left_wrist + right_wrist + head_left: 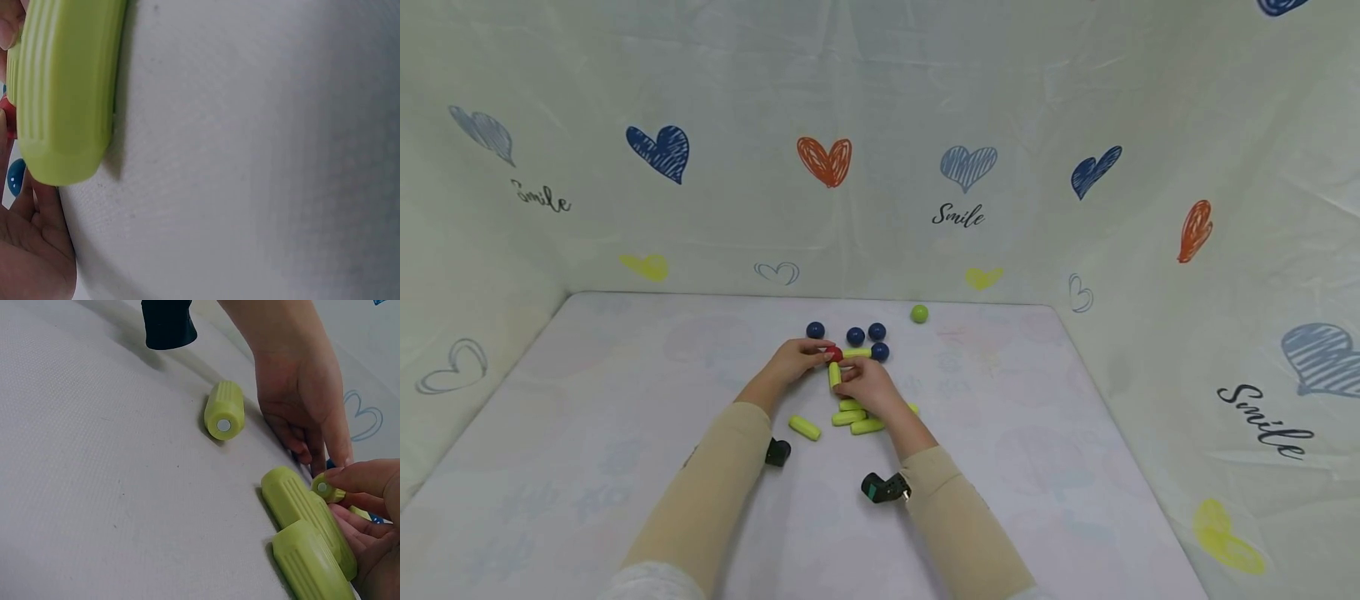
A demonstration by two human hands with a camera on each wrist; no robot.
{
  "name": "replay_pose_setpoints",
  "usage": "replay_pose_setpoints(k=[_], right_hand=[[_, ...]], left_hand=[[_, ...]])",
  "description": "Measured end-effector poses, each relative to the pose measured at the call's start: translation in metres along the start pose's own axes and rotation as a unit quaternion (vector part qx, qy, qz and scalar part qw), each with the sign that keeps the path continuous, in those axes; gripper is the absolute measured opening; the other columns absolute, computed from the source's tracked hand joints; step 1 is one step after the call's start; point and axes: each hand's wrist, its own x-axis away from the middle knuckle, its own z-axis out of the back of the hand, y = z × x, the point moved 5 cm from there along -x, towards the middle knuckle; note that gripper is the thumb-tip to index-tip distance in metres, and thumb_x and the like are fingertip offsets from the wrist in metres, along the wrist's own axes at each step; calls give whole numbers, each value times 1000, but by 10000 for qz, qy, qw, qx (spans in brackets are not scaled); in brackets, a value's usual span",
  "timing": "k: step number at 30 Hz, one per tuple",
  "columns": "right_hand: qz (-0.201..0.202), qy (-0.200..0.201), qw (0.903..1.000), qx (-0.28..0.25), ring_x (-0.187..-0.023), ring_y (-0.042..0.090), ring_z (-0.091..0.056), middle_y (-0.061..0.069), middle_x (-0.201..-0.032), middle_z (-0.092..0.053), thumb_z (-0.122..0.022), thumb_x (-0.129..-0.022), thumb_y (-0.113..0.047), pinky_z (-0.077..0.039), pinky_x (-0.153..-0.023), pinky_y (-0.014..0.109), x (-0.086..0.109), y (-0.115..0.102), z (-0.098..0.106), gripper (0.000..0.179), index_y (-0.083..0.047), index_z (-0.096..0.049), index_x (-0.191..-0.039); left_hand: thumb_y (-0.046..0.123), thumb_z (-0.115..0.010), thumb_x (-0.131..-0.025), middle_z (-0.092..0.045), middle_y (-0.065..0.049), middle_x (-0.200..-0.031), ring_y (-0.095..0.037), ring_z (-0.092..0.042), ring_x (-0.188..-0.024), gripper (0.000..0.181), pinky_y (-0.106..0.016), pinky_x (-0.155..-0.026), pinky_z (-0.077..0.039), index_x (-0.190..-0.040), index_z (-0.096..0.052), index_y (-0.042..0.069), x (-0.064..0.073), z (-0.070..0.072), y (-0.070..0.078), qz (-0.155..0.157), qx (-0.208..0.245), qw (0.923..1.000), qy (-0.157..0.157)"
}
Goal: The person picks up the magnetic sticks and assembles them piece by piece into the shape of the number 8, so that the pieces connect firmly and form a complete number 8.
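My left hand [793,360] pinches a red ball [833,353] between thumb and fingers. My right hand [867,385] grips a yellow-green ribbed rod [835,375] just below it; in the right wrist view that rod [323,487] shows a round silvery end under the thumb. A second yellow-green rod [857,353] runs from the red ball to a blue ball [880,352]. Fingers partly cover where the held rod meets the red ball [9,115], so contact is hard to judge. Near the left wrist lies a loose rod [805,428].
Several more yellow-green rods [848,417] lie beneath the right hand and wrist. Behind the hands are other blue balls [855,337], with a green ball [920,314] farther back right. A black wrist device [885,487] sticks out from the right sleeve. A heart-printed sheet [880,233] backs the table.
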Motion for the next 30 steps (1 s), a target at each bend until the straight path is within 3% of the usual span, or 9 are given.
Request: replay_pose_setpoints(k=[6, 13, 24, 30], right_hand=[[-1, -13, 10000, -94, -78, 15, -64, 5, -95, -66, -74, -87, -12, -53, -70, 29, 0, -1, 5, 42, -4, -61, -125], [159, 243, 9993, -224, -84, 16, -64, 3, -99, -65, -72, -89, -12, -53, -73, 30, -3, -1, 24, 40, -6, -60, -126], [771, 1410, 9869, -115, -86, 20, -62, 7, -98, -65, -74, -86, -9, -52, -72, 29, -21, 4, 69, 32, -4, -66, -117], [755, 1638, 9836, -50, -92, 24, -63, 10, -100, -66, -74, -86, -8, -52, -77, 34, -31, 8, 82, 30, -3, -66, -114]], left_hand=[[23, -63, -96, -60, -16, -123, -23, -53, -93, 38, -27, -75, -46, -132, -62, 9, -1, 0, 0, 52, 10, 10000, -12], [23, -65, -95, -59, -16, -122, -24, -53, -94, 39, -29, -78, -47, -132, -61, 10, 1, 0, -1, 106, 7, 9999, -3], [23, -68, -93, -57, -16, -126, -30, -50, -109, 41, -42, -96, -44, -132, -62, 14, 3, -3, -1, 268, -29, 9995, 157], [24, -68, -93, -57, -16, -127, -30, -49, -112, 41, -45, -101, -41, -132, -62, 14, 5, -2, -1, 249, -19, 9995, 204]])
